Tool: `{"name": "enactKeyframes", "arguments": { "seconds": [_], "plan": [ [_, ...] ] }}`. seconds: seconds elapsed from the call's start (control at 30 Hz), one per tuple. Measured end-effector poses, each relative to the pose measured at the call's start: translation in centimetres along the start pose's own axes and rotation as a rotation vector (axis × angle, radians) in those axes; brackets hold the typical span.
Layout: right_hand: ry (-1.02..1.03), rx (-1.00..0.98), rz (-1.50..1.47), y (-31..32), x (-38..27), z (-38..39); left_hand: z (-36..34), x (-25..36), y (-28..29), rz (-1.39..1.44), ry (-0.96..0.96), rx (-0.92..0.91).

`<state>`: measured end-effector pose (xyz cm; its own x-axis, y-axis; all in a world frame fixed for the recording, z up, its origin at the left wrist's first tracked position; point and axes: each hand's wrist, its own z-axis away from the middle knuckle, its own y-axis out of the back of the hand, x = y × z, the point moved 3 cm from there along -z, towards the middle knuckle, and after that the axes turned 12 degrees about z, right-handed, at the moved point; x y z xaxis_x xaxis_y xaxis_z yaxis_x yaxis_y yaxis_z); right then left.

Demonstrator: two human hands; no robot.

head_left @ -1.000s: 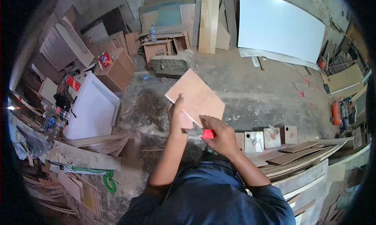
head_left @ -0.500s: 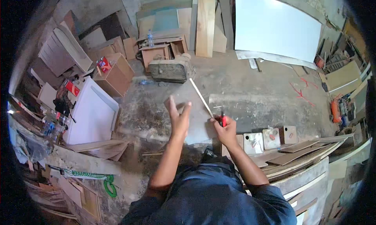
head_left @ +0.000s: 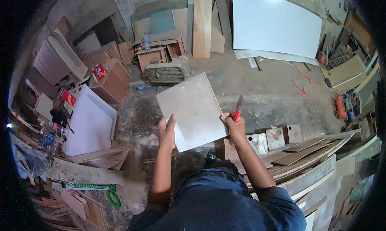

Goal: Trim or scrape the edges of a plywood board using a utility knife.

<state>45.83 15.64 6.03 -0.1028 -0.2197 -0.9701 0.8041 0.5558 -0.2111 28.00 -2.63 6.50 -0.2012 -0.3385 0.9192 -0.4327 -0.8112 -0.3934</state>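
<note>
A square pale board (head_left: pixel 192 110) is held out in front of me, its broad face turned up and its far edge tilted away. My left hand (head_left: pixel 167 132) grips its left side, thumb on top. At the board's right edge my right hand (head_left: pixel 236 129) is closed round the side and also holds a red-handled bladed tool (head_left: pixel 239 105). The tool's grey flat blade points up and away from me; its exact kind is hard to make out. The fingers under the board are hidden.
A metal-grilled machine (head_left: pixel 165 73) stands on the floor beyond the board. White panels with round holes (head_left: pixel 275 138) line up to the right, beside stacked boards (head_left: pixel 305 152). A white cabinet-like piece (head_left: pixel 90 122) is at left; a large white sheet (head_left: pixel 277 24) leans at the back.
The board has turned from nearly edge-on to show its broad face. My left hand has gone from spread fingers to gripping its left side. The tool's blade now shows clearly.
</note>
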Motion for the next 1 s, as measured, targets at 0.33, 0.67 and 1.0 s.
{"name": "enactKeyframes", "arguments": {
  "seconds": [0.33, 0.67, 1.0],
  "plan": [
    [0.036, -0.155, 0.288, 1.7, -6.5, -0.8, 0.7, 2.9, -1.1, 0.109, -0.011, 0.161],
    [0.585, -0.193, 1.211, 3.0, -10.8, 0.1, 1.6, 5.4, -2.1, 0.196, -0.015, 0.125],
    [1.031, -0.115, 1.549, 2.8, -13.9, 1.2, 2.3, 6.3, -2.4, 0.275, 0.039, 0.097]
  ]
}}
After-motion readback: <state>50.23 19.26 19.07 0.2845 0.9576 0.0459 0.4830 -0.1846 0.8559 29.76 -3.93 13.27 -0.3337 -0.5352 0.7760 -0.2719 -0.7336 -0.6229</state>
